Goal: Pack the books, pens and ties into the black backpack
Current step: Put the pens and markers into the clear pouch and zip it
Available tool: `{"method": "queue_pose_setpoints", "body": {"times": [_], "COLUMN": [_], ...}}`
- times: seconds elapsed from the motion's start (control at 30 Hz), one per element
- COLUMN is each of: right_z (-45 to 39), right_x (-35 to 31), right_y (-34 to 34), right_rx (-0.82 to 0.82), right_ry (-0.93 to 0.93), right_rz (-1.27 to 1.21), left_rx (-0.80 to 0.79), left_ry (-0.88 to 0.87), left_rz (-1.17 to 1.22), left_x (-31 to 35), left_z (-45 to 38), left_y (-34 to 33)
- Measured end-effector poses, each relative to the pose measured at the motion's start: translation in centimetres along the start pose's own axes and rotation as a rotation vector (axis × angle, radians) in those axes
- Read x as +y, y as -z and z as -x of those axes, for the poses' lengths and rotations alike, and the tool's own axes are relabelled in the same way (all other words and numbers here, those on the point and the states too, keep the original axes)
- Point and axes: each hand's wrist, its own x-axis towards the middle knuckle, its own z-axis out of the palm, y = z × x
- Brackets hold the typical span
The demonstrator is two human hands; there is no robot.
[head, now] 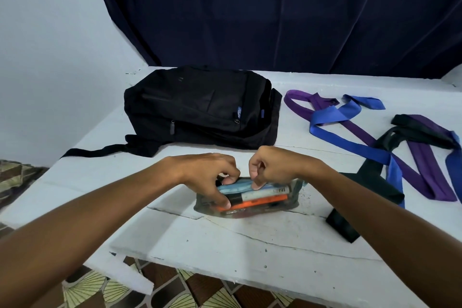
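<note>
Item: clear soft plastic pen pouch, lying near the front of the white tabletop, before the black fabric backpack; left hand and right hand pinched its top edge; judged light, floppy, slippery; best gripped along the top seam.

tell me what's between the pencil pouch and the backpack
Only bare white table separates the pouch from the black backpack, as the head view shows.
</note>
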Motion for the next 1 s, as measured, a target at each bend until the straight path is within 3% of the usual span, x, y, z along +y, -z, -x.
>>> {"method": "queue_pose_setpoints", "body": {"times": [0.6, 0.67, 0.8, 0.9, 1.0], "right_z": [1.0, 0.9, 1.3, 2.2, 2.7], "right_x": [2.4, 2.8, 3.5, 4.3, 6.6], "right_y": [1.8, 1.3, 1.2, 2.4, 3.0], "right_rx": [-0.032, -0.022, 0.009, -0.115, -0.140], "right_ry": [-0.052, -0.040, -0.031, -0.208, -0.237], "right_rz": [-0.028, -0.040, -0.015, 0.077, -0.011], "left_rx": [0.113, 0.171, 0.289, 0.321, 0.378], "left_ry": [0.069, 0.077, 0.131, 0.160, 0.171], "left_rz": [0.118, 0.221, 0.688, 1.002, 1.081], "left_x": [-3.5, -3.7, -4.4, -4.3, -3.7], "left_z": [2.4, 2.3, 2.5, 2.1, 1.5], "left_y": [-0.4, -1.4, -4.4, -6.4, -6.9]}}
